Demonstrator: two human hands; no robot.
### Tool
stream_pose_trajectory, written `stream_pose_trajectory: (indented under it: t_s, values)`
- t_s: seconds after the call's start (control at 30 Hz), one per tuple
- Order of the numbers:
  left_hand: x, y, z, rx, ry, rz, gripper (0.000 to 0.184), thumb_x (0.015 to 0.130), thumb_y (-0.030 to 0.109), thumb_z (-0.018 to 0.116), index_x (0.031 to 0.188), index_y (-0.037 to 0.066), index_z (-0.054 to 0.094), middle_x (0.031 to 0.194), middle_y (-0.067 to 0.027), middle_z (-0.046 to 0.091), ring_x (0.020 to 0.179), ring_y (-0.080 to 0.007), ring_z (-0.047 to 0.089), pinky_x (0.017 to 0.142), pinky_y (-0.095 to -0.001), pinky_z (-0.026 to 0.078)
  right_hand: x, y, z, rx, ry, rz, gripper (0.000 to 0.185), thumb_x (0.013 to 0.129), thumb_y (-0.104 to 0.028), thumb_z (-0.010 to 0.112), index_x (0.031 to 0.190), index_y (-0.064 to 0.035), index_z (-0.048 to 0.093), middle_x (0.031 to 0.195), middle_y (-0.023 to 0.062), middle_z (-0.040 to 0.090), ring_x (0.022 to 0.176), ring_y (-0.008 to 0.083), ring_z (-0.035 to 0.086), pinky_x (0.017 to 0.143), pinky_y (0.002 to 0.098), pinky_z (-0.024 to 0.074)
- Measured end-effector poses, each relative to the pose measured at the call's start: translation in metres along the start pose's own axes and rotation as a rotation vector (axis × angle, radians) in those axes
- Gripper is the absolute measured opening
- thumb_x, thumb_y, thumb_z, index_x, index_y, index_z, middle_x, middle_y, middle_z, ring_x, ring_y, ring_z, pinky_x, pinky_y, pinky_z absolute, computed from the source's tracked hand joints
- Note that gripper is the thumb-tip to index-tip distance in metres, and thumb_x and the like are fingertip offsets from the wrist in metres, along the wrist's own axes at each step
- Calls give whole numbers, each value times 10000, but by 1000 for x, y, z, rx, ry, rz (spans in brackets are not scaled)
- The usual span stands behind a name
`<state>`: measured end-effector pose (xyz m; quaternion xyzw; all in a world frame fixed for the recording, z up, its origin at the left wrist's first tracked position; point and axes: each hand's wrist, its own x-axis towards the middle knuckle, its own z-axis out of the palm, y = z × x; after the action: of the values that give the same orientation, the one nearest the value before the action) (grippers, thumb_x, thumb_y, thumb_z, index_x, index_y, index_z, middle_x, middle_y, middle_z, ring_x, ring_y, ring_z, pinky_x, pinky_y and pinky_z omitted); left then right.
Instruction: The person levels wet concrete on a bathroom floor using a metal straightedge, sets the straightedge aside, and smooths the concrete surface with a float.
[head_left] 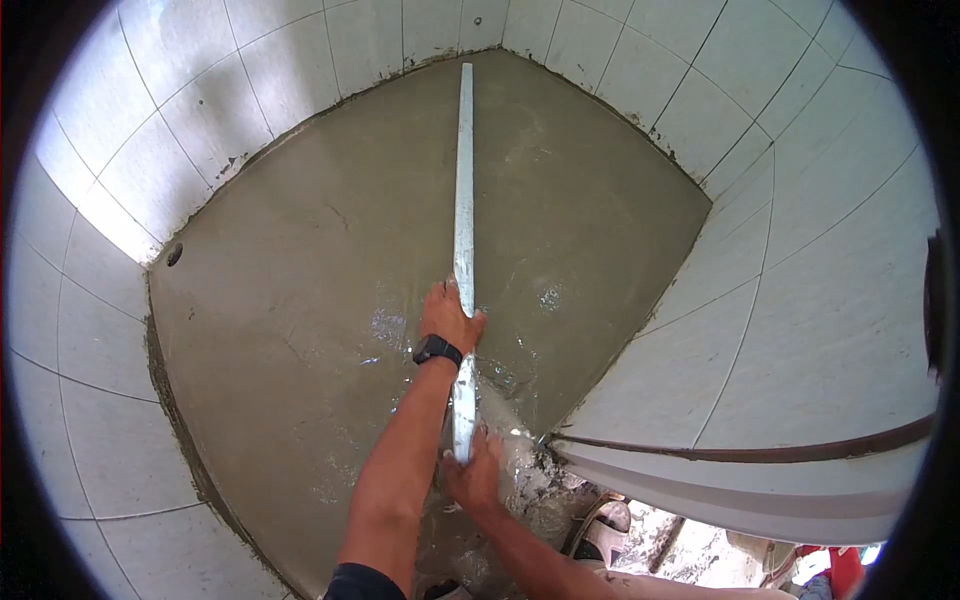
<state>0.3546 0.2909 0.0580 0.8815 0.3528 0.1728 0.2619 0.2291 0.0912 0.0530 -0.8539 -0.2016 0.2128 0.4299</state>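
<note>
A long, pale metal straightedge lies across wet grey mortar, its far end near the back corner of the room. My left hand, with a black watch at the wrist, grips the bar around its middle. Nearer to me, my right hand is closed around the bar's near end. The mortar beside the near half of the bar looks rougher and wetter, with shiny patches. Part of each hand's fingers is hidden behind the bar.
White tiled walls enclose the mortar floor, with mortar smears along their lower edges. A small dark hole shows at the left edge. A pale threshold or frame curves along the lower right. Beside it are a shoe and a red item.
</note>
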Motion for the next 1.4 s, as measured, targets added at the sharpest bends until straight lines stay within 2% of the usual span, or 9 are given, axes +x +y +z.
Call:
stream_pose_trajectory:
  t_s: [0.07, 0.23, 0.53, 0.6, 0.77, 0.97, 1.03, 1.27, 1.4]
  values:
    - [8, -3, 1, -32, -39, -6, 738, 719, 240, 735, 1340, -50, 461, 1131, -215, 538, 1079, -368, 534, 933, -435, 462, 6, 4, 8, -44, -40, 32, 729, 778, -186, 668, 1386, 72, 361, 1248, 332, 476, 1122, 500, 452, 1008, 526, 352]
    - [-8, -2, 9, -95, -51, -10, 719, 717, 228, 738, 1331, -42, 477, 1124, -232, 551, 1074, -389, 537, 936, -443, 457, -6, 7, 11, -110, -24, 27, 767, 807, -227, 644, 1421, 76, 299, 1315, 343, 431, 1247, 524, 351, 1137, 559, 155]
    - [-64, 6, 12, -137, 38, 43, 745, 712, 233, 742, 1350, -25, 456, 1130, -276, 545, 1075, -436, 524, 955, -471, 437, -60, 26, -5, -79, -15, 38, 786, 791, -247, 676, 1386, 134, 332, 1355, 387, 392, 1272, 561, 337, 1107, 556, 231]
    - [-75, 8, 3, -178, -129, -37, 756, 715, 237, 742, 1361, -23, 448, 1180, -295, 534, 1109, -441, 511, 983, -464, 423, -73, 26, -7, -105, -17, 52, 787, 792, -247, 678, 1385, 136, 330, 1346, 384, 401, 1257, 556, 352, 1097, 556, 245]
    - [-96, 3, -1, -214, -55, -12, 746, 704, 220, 737, 1352, -25, 460, 1182, -294, 534, 1133, -440, 494, 1009, -472, 399, -94, 29, 0, -176, -18, 103, 778, 787, -246, 694, 1373, 131, 349, 1305, 370, 429, 1206, 529, 397, 1065, 549, 290]
    - [-95, 0, -8, -231, -60, -3, 743, 687, 227, 734, 1337, -23, 476, 1125, -274, 547, 1078, -434, 511, 947, -485, 428, -95, 15, -3, -88, -20, 85, 750, 776, -246, 713, 1347, 121, 393, 1224, 347, 470, 1163, 518, 418, 1031, 551, 316]
    - [-109, 2, -11, -162, -24, 59, 706, 706, 215, 721, 1313, -55, 479, 1034, -212, 527, 995, -377, 522, 855, -461, 457, -108, 29, 1, -152, 5, 34, 765, 774, -252, 715, 1354, 123, 384, 1220, 352, 470, 1164, 518, 418, 1032, 550, 315]
    - [-146, 6, -10, -196, 13, 79, 720, 693, 216, 730, 1319, -32, 476, 1036, -209, 524, 982, -384, 520, 845, -466, 460, -149, 51, -3, -195, 57, -35, 791, 801, -305, 674, 1391, 99, 337, 1261, 364, 432, 1146, 519, 414, 1007, 569, 312]
    - [-164, 11, -12, -228, -64, 41, 736, 690, 209, 733, 1330, -28, 458, 1071, -207, 518, 998, -376, 519, 849, -458, 464, -166, 48, -9, -187, -3, 64, 830, 775, -281, 717, 1363, 155, 327, 1297, 393, 387, 1219, 549, 371, 1053, 563, 302]
